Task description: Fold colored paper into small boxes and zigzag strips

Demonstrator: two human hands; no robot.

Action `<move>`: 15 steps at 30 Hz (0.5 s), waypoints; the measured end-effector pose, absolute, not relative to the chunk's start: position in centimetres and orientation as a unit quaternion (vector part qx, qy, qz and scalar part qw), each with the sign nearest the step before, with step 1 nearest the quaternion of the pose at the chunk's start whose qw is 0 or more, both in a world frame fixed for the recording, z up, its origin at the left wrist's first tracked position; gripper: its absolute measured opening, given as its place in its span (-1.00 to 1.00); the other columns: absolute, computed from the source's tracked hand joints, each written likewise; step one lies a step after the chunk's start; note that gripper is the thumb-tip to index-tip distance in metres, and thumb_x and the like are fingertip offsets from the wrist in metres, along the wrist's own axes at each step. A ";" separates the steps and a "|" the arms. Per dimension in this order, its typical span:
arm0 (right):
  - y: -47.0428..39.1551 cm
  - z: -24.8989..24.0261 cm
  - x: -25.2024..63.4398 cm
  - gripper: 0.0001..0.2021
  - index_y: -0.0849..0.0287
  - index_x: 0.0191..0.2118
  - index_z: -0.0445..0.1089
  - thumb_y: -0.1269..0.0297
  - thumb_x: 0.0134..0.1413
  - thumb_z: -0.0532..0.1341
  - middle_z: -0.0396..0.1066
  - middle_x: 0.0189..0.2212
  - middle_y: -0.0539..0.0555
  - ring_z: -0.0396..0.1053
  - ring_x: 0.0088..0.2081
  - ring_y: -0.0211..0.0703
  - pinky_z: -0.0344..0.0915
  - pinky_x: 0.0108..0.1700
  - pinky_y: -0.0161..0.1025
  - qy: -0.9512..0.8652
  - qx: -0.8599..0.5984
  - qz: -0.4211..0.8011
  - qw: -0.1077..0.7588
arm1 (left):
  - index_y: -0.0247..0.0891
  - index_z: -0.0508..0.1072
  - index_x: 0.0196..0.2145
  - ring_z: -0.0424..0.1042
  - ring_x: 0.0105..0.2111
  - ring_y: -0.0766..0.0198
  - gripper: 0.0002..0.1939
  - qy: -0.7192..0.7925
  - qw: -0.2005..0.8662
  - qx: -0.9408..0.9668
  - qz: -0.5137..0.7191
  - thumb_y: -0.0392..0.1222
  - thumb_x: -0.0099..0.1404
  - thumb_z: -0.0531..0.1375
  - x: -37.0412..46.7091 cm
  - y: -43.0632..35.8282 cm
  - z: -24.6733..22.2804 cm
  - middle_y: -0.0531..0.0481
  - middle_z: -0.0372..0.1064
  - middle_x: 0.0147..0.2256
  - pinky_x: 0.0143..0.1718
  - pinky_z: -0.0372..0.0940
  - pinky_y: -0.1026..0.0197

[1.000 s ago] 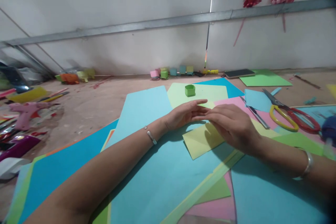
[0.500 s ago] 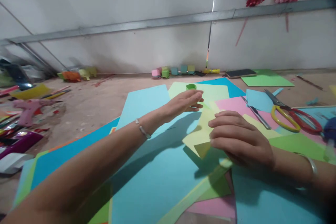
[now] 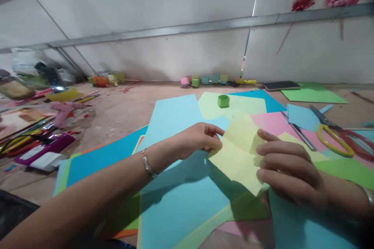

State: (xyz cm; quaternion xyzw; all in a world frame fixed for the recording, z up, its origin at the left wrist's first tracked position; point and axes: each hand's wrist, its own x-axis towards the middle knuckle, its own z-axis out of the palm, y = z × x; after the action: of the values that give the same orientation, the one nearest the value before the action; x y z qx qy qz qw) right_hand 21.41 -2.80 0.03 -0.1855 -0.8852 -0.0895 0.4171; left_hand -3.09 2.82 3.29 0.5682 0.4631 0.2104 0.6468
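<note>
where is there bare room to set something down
Widest: the brown tabletop, between the pink plastic glue gun and the light-blue paper sheet. A narrower strip lies between that sheet and the row of small pastel cubes. Crowded: the middle, with left hand, right hand and creased pale-yellow paper; the right, around scissors with red and yellow handles.

A pale yellow sheet of paper [image 3: 235, 155] is held opened out and tilted, its surface marked by fold lines and left slightly bent along them; it is raised above a light blue sheet [image 3: 178, 202], onto which its shadow is cast
</note>
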 end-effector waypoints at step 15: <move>0.9 -1.4 19.3 -0.73 0.18 -0.22 0.41 0.49 0.32 -0.03 0.49 -0.29 0.10 0.36 -0.20 -0.13 0.23 -0.10 -0.11 -0.947 -0.165 -0.129 0.242 | -0.29 0.32 -0.06 0.34 -0.48 0.28 -0.60 0.563 0.289 0.747 0.205 -0.37 0.10 0.19 -5.4 5.4 0.4 0.13 0.35 -0.49 -0.43 0.23 0.25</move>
State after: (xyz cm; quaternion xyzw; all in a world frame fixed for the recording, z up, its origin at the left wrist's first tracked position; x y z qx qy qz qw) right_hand 19.32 0.85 -1.42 -0.1650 -0.9475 -0.1291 0.2416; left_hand -5.41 5.40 0.35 0.7469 0.5628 0.2050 0.2886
